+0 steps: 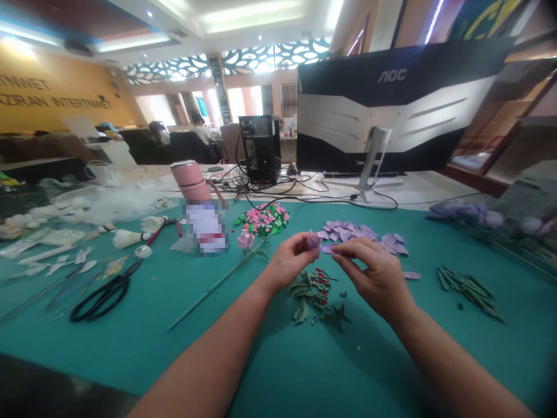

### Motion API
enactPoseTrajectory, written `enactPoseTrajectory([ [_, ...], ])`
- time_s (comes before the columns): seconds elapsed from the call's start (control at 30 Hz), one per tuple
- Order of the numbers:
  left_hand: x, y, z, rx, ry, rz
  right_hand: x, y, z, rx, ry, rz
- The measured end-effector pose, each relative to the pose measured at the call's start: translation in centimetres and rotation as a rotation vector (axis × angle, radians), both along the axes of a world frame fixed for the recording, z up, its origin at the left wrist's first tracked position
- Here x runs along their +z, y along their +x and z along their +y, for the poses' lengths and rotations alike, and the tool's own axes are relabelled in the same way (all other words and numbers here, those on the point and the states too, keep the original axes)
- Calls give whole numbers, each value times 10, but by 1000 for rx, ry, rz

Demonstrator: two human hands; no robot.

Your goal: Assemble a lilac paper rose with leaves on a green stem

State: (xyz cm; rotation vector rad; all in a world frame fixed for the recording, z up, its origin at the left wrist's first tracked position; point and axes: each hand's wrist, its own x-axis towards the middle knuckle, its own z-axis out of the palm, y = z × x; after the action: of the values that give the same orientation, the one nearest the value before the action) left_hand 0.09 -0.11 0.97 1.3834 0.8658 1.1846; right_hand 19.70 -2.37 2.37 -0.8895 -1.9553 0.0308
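Note:
My left hand [288,261] pinches a small lilac foam flower bud [314,240] between thumb and fingers. My right hand [369,273] holds a lilac foam petal [328,248] by its edge, with the petal's tip against the bud. Behind both hands lies a scattered pile of lilac petals [352,232]. Below them are dark green foam leaves with small red pieces [311,296]. To the left, a pink foam flower on a long green stem [217,283] lies on the teal mat [130,342].
Pink and green foam pieces [263,219] lie beyond my left hand, near a pink flask [190,180]. Black-handled scissors [104,296] and white feathery material [128,238] are on the left. Green stems [467,284] lie right. Cables, a computer tower [259,148] and an AOC monitor [391,110] stand behind.

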Motion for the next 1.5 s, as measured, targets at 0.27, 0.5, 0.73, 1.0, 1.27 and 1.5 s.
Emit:
enactPoseTrajectory([
  [0.27, 0, 0, 0, -13, 33, -13, -2, 0, 2, 13, 36, -12],
  [0.5, 1, 0, 0, -8, 41, -15, -1, -1, 1, 24, 50, -30],
  [0.73, 0, -1, 0, -9, 55, 9, -1, -4, -1, -3, 104, -47],
  [1.0, 1, -2, -3, -19, 102, 75, -1, -5, -2, -14, 149, -79],
  [1.27, 4, -1, -6, -16, 108, 128, -1, -5, -1, -10, 160, -94],
  [1.5, 4, 1, -6, -23, 90, 91, -3, -5, -2, -13, 147, -81],
])
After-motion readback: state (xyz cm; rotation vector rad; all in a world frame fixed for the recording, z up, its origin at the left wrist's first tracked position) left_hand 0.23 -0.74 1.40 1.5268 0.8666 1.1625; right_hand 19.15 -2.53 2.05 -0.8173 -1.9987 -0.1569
